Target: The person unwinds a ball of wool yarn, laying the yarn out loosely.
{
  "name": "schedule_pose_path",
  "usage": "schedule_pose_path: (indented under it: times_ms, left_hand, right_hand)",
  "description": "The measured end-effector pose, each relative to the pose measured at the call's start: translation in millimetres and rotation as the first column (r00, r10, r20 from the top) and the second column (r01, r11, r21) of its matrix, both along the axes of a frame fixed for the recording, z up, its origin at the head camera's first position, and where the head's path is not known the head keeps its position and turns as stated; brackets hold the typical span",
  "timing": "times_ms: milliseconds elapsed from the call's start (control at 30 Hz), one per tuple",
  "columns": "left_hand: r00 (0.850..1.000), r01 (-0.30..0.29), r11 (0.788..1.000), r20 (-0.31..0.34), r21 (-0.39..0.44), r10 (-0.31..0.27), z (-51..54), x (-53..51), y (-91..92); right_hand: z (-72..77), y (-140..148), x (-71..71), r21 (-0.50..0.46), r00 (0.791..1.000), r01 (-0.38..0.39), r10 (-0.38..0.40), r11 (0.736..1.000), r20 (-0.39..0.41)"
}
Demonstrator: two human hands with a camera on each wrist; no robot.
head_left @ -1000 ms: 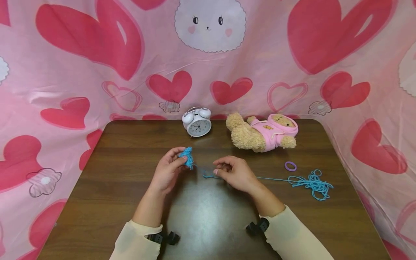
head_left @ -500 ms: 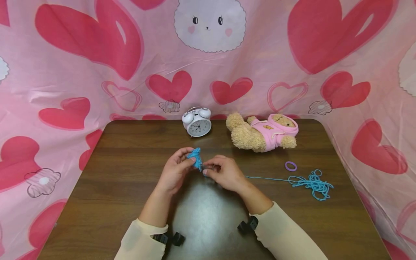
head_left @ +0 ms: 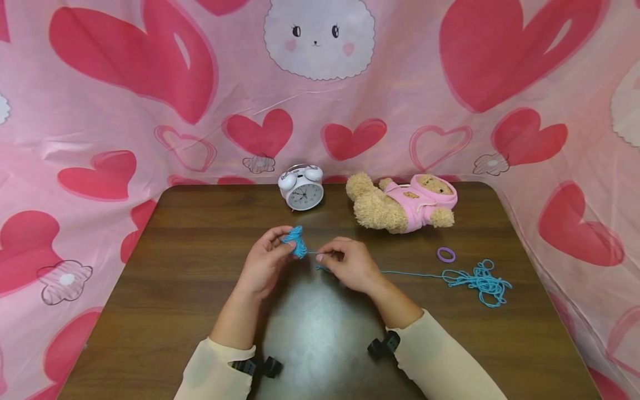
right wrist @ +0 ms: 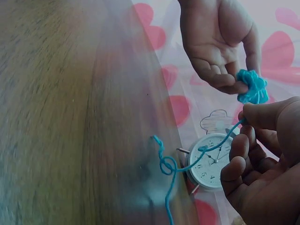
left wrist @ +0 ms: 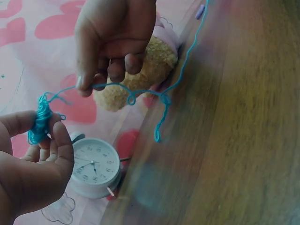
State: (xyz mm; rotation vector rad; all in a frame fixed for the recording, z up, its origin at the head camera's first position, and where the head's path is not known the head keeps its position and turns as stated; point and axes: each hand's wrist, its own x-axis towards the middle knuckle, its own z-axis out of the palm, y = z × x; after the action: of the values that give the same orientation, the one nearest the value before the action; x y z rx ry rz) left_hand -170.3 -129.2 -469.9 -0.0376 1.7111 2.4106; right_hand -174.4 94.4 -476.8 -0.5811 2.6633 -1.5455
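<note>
A small wound bundle of blue yarn is pinched between the thumb and fingers of the left hand. Just to its right, the right hand pinches the strand coming off the bundle, which is short and taut in the head view. In the left wrist view the strand passes the right fingertips and hangs down with small loops and a twisted end. The right wrist view shows the bundle close above the right thumb. From the hands the yarn runs right to a loose blue tangle on the table.
A white alarm clock stands at the table's back edge. To its right lies a teddy bear in a pink hoodie. A purple ring rests beside the tangle on the brown table. Pink heart-patterned cloth hangs behind.
The left hand moved right, then slightly back left, with the bundle. The right hand moved left toward it, and a strand now stretches between the bundle and the right fingertips.
</note>
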Motion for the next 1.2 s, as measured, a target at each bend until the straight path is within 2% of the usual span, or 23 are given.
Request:
schedule_pose_path:
  times_ms: [500, 967, 1200]
  left_hand:
    - [0.998, -0.056, 0.998, 0.013, -0.025, 0.057, 2.0, 0.3, -25.1]
    - [0.995, -0.101, 0.994, 0.018, -0.047, 0.102, -0.7, 2.8, -49.0]
    - [0.994, -0.108, 0.992, 0.015, -0.063, 0.109, -1.4, 5.3, -64.1]
  right_hand:
    - [1.0, 31.9, 3.2, 0.005, 0.999, 0.042, -0.042, 0.999, -0.035]
    - [1.5, 65.7, 8.0, 0.056, 0.994, 0.109, -0.108, 0.992, -0.022]
    - [2.9, 82.4, 9.8, 0.09, 0.988, 0.15, -0.147, 0.985, -0.043]
